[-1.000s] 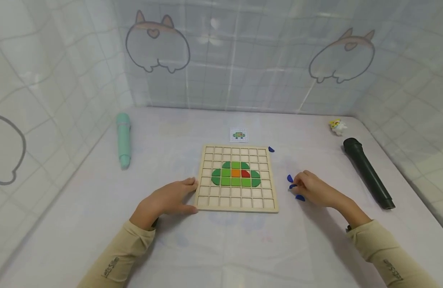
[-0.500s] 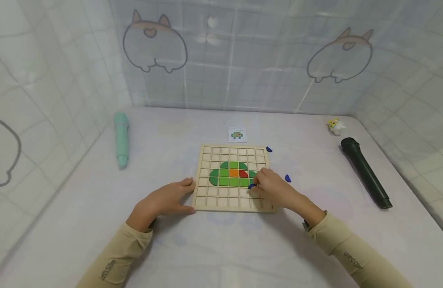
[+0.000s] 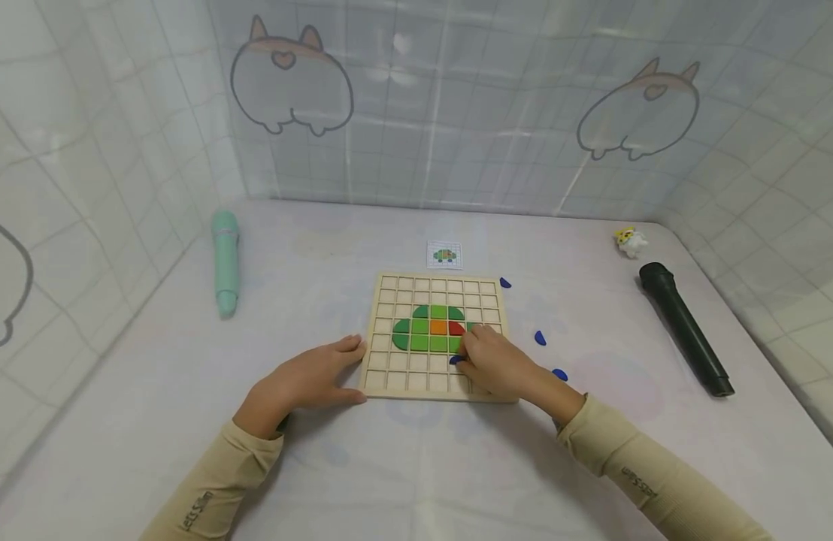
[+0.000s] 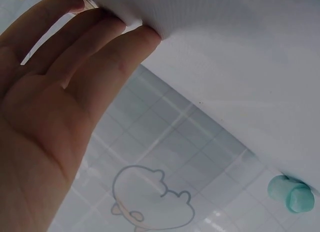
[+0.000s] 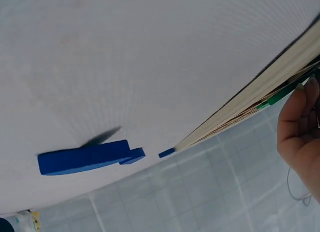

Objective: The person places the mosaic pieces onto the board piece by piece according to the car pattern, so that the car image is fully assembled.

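A wooden grid board [image 3: 389, 376] lies in the middle of the table, with green, orange and red tiles [image 3: 430, 328] set in a rounded shape. My left hand [image 3: 308, 379] rests flat with straight fingers against the board's left edge [image 4: 90, 1]. My right hand [image 3: 487, 361] lies over the board's lower right part and pinches a small blue piece [image 3: 457, 361] over a cell just below the green tiles. In the right wrist view the board's edge [image 5: 260, 91] and loose blue pieces [image 5: 82, 157] show.
Three loose blue pieces lie right of the board [image 3: 505, 283] [image 3: 540, 338] [image 3: 559, 373]. A small picture card [image 3: 446, 254] sits behind the board. A mint pen-like tool [image 3: 225, 261] lies at left, a black one [image 3: 683, 327] at right, a small toy [image 3: 630, 240] far right.
My right hand picked a blue piece from the table at right and carried it left over the board, now lower and further left. The left hand stayed put.
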The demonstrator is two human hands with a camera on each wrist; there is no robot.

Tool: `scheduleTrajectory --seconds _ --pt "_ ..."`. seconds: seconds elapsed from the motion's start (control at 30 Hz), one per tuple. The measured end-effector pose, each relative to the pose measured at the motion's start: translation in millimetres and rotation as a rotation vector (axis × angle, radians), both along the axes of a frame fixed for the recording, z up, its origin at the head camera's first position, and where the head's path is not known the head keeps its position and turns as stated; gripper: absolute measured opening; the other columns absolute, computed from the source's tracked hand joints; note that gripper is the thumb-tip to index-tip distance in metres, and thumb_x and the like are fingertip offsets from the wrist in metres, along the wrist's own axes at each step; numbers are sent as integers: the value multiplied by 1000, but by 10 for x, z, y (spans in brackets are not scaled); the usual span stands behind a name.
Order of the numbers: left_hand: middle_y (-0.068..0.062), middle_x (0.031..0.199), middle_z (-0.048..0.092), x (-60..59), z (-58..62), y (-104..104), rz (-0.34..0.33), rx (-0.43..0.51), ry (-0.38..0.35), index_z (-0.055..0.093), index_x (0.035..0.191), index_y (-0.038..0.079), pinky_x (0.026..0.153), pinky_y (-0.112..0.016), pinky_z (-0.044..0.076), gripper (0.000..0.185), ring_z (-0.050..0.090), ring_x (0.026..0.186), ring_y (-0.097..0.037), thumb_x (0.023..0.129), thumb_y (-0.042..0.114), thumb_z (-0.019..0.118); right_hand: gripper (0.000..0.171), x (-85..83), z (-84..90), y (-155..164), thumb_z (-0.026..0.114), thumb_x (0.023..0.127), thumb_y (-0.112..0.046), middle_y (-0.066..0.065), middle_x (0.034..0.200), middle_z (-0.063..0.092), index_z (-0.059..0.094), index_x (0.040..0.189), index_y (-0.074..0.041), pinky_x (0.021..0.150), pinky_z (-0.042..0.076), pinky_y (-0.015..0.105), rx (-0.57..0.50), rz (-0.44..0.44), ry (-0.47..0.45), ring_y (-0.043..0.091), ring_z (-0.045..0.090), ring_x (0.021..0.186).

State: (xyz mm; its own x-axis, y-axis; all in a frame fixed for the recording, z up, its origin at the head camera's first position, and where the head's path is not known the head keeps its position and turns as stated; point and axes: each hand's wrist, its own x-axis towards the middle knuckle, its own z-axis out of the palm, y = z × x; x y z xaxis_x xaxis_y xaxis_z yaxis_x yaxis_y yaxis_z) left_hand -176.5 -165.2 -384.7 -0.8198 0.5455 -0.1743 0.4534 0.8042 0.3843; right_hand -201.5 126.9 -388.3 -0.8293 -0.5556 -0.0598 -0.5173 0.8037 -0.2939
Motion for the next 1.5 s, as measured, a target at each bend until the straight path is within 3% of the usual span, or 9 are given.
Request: scheduleTrajectory --seconds 0.37,0.53,0.77,0.93,1.2,1.5 --pt "-23 146 33 0 -3 -4 8 -2 -10 42 139 -7 105 -47 31 74 30 135 -36 84 31 73 17 -37 10 -4 69 88 -14 0 87 50 57 96 -4 69 43 27 -2 -45 -7 16 46 82" --pt "-23 146 33 3 6 -15 6 -3 -4 42 139 -6 104 -48 30 73 30 135 -37 84 32 73 27 -43 75 34 70 88 -22 3 94 53 59 103 -2 73 46 29 3 -83 -29 17 49 84" --pt "-24 146 33 1 14 -30 4 8 5 43 139 -6 104 -48 31 73 30 135 -37 84 32 73 25 -160 175 425 65 91 -20 9 99 55 57 104 0 76 48 38 -66 -180 -75 23 53 91" --pt "-25 145 34 3 5 -20 -6 21 6 42 139 -7 104 -48 31 74 30 134 -38 84 32 73 23 -260 144 790 63 91 -16 12 96 56 56 103 4 75 48 40 -134 -254 -141 26 54 87" --pt "-25 146 33 13 -1 -24 -2 24 -3 42 139 -6 104 -48 30 74 30 135 -37 85 32 72 38 -301 68 1049 68 88 -26 13 93 54 55 101 7 70 47 37 -27 -365 -155 25 52 82" --pt "-24 147 31 -12 1 -22 8 11 -23 40 140 -6 105 -49 29 75 28 135 -38 85 32 72 27 -309 -3 1084 60 94 -15 17 95 54 55 102 10 73 48 38 -56 -332 -179 25 52 84"
